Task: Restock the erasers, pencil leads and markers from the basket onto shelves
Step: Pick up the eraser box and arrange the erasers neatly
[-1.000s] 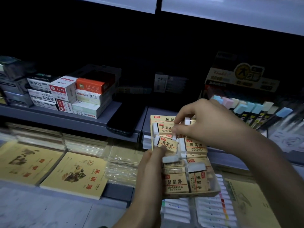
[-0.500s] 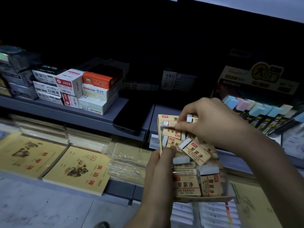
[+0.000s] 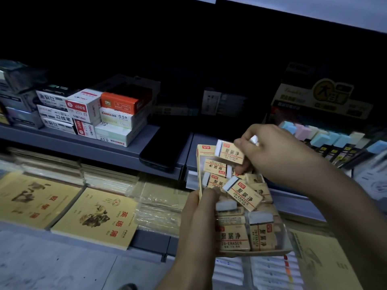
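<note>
My left hand (image 3: 201, 218) grips the left wall of an open tan eraser box (image 3: 204, 151), held in the air in front of the shelves. Several cream-sleeved 2B erasers fill it; one loose eraser (image 3: 244, 193) lies tilted on top of the rest. Fingers of my right hand (image 3: 278, 155) are closed on one eraser (image 3: 230, 151), raised a little above the box's far end. A small white piece (image 3: 254, 140) also shows between those fingers. No basket is in view.
A grey shelf (image 3: 109, 147) carries stacked pencil-lead and staple boxes (image 3: 117, 122) and a black phone (image 3: 165, 147). Pastel-capped items (image 3: 326, 139) stand in a display at right. Yellow exercise books (image 3: 96, 216) lie on the lower shelf, white marker packs (image 3: 272, 271) under the box.
My right hand has lifted one eraser up out of the box. Another eraser has tipped loose on top of the pile. The view has shifted a little to the left.
</note>
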Tool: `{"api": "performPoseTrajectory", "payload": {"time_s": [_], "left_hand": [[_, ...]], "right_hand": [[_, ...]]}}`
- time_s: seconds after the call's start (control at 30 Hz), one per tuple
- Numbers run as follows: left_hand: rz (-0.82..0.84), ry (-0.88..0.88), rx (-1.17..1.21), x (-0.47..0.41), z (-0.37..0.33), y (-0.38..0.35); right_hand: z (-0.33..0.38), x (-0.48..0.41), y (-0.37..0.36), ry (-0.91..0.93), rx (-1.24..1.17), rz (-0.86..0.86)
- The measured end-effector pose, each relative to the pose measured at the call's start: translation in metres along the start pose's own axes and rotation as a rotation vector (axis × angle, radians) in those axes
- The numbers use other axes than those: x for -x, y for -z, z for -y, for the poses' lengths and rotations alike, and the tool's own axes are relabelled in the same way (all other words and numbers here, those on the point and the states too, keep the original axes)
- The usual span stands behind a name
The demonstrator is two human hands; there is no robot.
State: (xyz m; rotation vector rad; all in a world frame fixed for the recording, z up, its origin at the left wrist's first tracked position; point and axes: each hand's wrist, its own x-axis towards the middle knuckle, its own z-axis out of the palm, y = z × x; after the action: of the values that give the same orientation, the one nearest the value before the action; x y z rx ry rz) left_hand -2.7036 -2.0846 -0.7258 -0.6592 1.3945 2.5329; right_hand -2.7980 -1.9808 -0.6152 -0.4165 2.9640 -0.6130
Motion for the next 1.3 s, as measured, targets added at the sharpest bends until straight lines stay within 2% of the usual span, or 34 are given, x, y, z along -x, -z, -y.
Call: {"api": "performPoseTrajectory", "payload": {"time_s": [0.2, 0.3, 0.47, 0.53, 0.67, 0.87, 0.97, 1.03, 1.17, 1.23, 1.3], "left_hand": [[0.005, -0.017, -0.021, -0.001, 0.001, 0.001], [0.01, -0.005, -0.032, -0.001, 0.002, 0.002], [0.022, 0.018, -0.016, 0.001, -0.001, 0.002], [0.017, 0.005, -0.012, 0.002, -0.002, 0.001], [0.008, -0.014, -0.011, 0.003, -0.003, 0.001], [0.013, -0.005, -0.004, 0.003, -0.003, -0.001], [0.024, -0.007, -0.008, 0.004, -0.002, -0.002], [0.02, -0.009, -0.004, 0.005, -0.003, -0.002], [0.012, -0.016, 0.001, 0.006, -0.006, -0.001], [0.005, -0.017, 0.011, 0.007, -0.009, 0.0], [0.004, -0.02, 0.01, 0.009, -0.011, -0.001]], "right_hand": [[0.007, 0.002, -0.007, -0.073, 0.0, -0.081], [0.012, 0.002, -0.008, -0.094, -0.041, -0.051], [0.005, -0.008, -0.012, -0.19, -0.411, 0.048], [0.001, -0.009, -0.011, -0.207, -0.474, 0.059], [-0.001, -0.007, -0.006, -0.205, -0.315, 0.003], [0.019, 0.002, -0.013, -0.126, 0.058, 0.024], [0.026, 0.002, -0.011, -0.133, 0.125, 0.035], [0.027, -0.001, -0.01, -0.165, 0.01, 0.055], [0.018, -0.007, -0.014, -0.311, -0.486, 0.068], [0.013, -0.007, -0.014, -0.334, -0.534, 0.067], [0.015, -0.004, -0.013, -0.325, -0.432, 0.052]]}}
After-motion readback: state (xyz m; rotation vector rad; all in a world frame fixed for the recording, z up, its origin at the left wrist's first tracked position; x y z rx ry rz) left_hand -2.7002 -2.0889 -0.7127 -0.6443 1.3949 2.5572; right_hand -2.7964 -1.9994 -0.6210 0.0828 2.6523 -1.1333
